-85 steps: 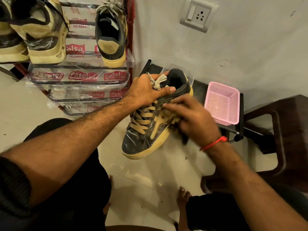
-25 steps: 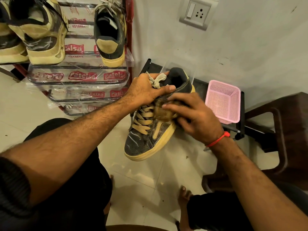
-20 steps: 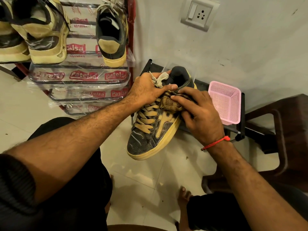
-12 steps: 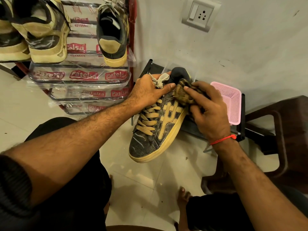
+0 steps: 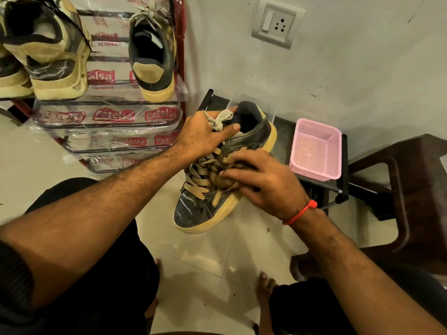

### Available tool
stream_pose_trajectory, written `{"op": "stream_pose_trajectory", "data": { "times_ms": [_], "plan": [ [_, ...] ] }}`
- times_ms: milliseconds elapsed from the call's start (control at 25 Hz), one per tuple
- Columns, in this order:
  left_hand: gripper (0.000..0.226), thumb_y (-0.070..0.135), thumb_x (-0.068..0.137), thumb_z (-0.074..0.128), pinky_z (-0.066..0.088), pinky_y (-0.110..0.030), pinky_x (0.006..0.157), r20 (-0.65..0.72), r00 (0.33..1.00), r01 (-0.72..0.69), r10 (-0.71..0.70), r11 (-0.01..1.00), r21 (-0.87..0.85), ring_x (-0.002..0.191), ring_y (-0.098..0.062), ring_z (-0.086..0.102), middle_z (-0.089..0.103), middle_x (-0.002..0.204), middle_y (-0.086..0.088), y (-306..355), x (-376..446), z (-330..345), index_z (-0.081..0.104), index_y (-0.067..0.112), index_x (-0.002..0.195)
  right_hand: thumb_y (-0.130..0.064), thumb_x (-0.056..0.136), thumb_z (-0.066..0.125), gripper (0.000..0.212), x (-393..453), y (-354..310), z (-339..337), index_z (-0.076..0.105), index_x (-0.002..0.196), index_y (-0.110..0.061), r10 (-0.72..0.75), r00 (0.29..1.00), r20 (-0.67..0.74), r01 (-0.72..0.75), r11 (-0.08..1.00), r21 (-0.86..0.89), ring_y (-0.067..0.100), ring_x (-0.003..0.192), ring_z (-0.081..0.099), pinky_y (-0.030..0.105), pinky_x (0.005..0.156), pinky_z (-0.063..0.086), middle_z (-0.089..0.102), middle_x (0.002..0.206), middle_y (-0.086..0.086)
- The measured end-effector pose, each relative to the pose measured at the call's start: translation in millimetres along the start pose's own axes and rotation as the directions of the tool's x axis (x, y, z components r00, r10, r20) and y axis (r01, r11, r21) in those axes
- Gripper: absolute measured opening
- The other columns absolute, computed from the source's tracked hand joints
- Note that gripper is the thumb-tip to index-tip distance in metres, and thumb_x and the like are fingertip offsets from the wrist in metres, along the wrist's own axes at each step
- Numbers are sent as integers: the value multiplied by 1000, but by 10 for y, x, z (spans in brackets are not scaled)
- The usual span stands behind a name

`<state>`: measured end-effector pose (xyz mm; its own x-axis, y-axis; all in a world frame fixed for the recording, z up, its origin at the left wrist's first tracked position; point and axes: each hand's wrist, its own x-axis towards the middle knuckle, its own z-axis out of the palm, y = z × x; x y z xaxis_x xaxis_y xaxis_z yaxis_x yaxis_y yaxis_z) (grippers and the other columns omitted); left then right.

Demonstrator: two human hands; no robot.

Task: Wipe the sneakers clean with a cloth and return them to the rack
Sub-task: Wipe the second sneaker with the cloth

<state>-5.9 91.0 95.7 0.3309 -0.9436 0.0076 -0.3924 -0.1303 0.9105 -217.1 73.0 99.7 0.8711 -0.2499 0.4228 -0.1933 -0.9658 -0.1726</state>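
A dark grey sneaker (image 5: 198, 210) with a yellow sole and tan laces is held in the air over the floor, toe toward me. My left hand (image 5: 205, 135) grips it at the tongue and the knotted laces. My right hand (image 5: 263, 181) presses a brownish cloth (image 5: 223, 181) onto the sneaker's side, next to the laces; most of the cloth is hidden under my fingers. The matching sneaker (image 5: 152, 52) stands on the top shelf of the rack (image 5: 108, 116), heel toward me.
Two other tan sneakers (image 5: 48, 52) sit on the rack's top shelf at the left. A pink mesh basket (image 5: 314, 151) rests on a low black stand by the wall. A dark brown plastic chair (image 5: 411, 189) stands at the right. My knees and bare feet are below.
My right hand has slid the cloth from the sneaker's heel collar back down toward the laces and midfoot. The left hand keeps its grip and the sneaker has barely moved.
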Motion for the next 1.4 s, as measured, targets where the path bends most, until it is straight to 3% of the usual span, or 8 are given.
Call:
{"op": "stream_pose_trajectory", "data": {
  "times_ms": [160, 280, 360, 760, 960, 1080, 1240, 1400],
  "plan": [
    [49, 40, 89, 76, 60, -37, 91, 59, 996, -61, 63, 998, -32, 105, -6, 70, 76, 113, 5, 71, -45, 73, 63, 34, 135, -10, 89, 69, 24, -10, 222, -123, 76, 113, -11, 183, 941, -285, -228, 965, -130, 37, 99, 62, 44, 73, 55, 66, 120, 16],
    [47, 33, 92, 73, 57, -17, 83, 80, 988, -136, 133, 990, 38, 94, 4, 67, 74, 110, 10, 117, -88, 72, 61, 32, 137, -5, 88, 66, 28, -16, 326, -234, 76, 113, -10, 311, 868, -386, -366, 927, -77, 36, 104, 60, 42, 85, 53, 64, 120, 16],
    [47, 32, 93, 73, 55, -10, 79, 69, 988, -141, 135, 986, 85, 89, 8, 65, 73, 108, 12, 115, -102, 76, 61, 31, 138, -8, 87, 63, 29, 5, 302, -243, 76, 112, -11, 353, 856, -378, -396, 918, -39, 36, 106, 59, 39, 89, 51, 64, 120, 16],
    [47, 35, 91, 75, 59, -30, 93, 33, 996, -86, 84, 995, 47, 103, 0, 70, 76, 112, 8, 61, -58, 2, 64, 32, 136, -25, 90, 55, 29, 77, -114, -16, 73, 111, -21, 175, 982, -64, -181, 978, -99, 29, 101, 60, 44, 63, 57, 63, 124, 5],
    [48, 33, 92, 73, 59, -20, 81, 21, 991, -132, 131, 990, 56, 93, 3, 69, 76, 108, 7, 111, -49, 16, 61, 31, 139, -12, 85, 60, 28, -13, 253, -237, 76, 107, -17, 438, 826, -355, -459, 888, 29, 30, 104, 58, 40, 78, 54, 64, 118, 5],
    [47, 33, 91, 74, 60, -23, 84, 32, 991, -127, 126, 992, 15, 95, 3, 69, 75, 109, 8, 76, -59, 14, 62, 30, 137, -5, 86, 58, 29, -90, 415, -247, 74, 110, -12, 539, 756, -373, -541, 834, 109, 27, 106, 60, 45, 90, 53, 64, 115, 7],
    [49, 41, 87, 77, 60, -43, 92, -106, 994, 10, -27, 988, -157, 105, -9, 72, 77, 112, 6, -32, 53, -31, 66, 29, 133, -7, 84, 56, 30, -33, 245, -125, 73, 108, -10, 478, 841, -253, -426, 874, 232, 26, 110, 59, 45, 94, 52, 63, 118, 8],
    [47, 40, 88, 77, 59, -42, 94, -165, 986, 16, -34, 994, -108, 107, -7, 70, 76, 115, 8, -69, 76, -90, 67, 29, 133, -19, 85, 51, 31, 72, -268, 57, 74, 106, -17, 130, 991, 39, -135, 973, 190, 25, 105, 58, 40, 82, 55, 64, 121, 2]
  ]
}}
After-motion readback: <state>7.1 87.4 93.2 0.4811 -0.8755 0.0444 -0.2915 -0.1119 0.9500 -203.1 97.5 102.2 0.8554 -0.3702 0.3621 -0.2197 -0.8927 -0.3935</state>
